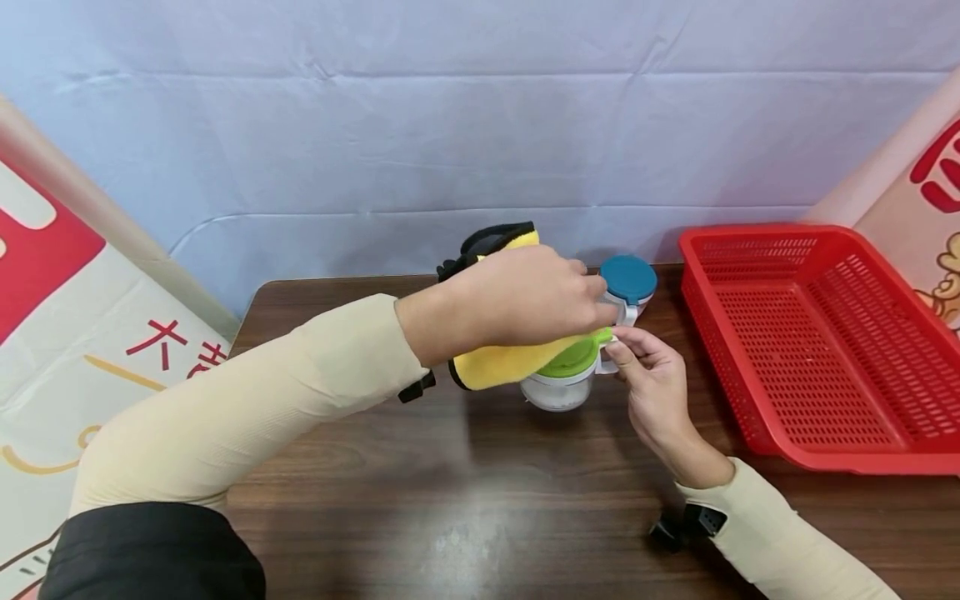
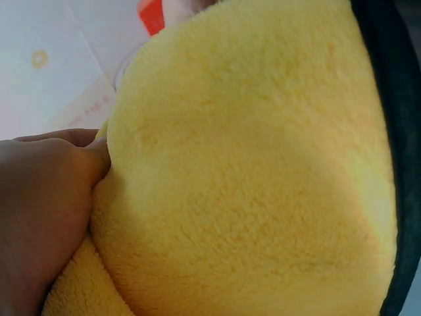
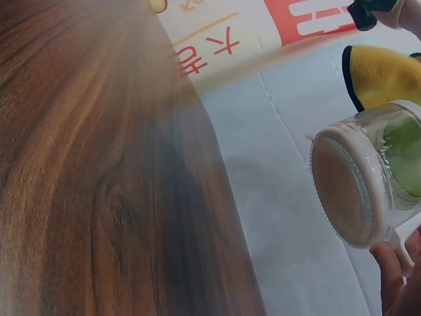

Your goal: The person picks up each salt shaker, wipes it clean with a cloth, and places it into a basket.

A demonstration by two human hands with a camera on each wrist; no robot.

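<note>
A glass jar with a green lid and a white handle is lifted over the brown table, its underside showing in the right wrist view. My right hand grips it at the handle side, thumb and fingers close together there. With my left hand I hold a yellow plush cloth edged in black, which lies partly over the lid. In the left wrist view the cloth fills most of the picture and hides the jar. My left fingertips are mostly hidden in the head view.
Just behind the hands stands a second jar with a blue lid. A red perforated plastic basket occupies the right side of the table. A pale cloth backdrop hangs along the far edge.
</note>
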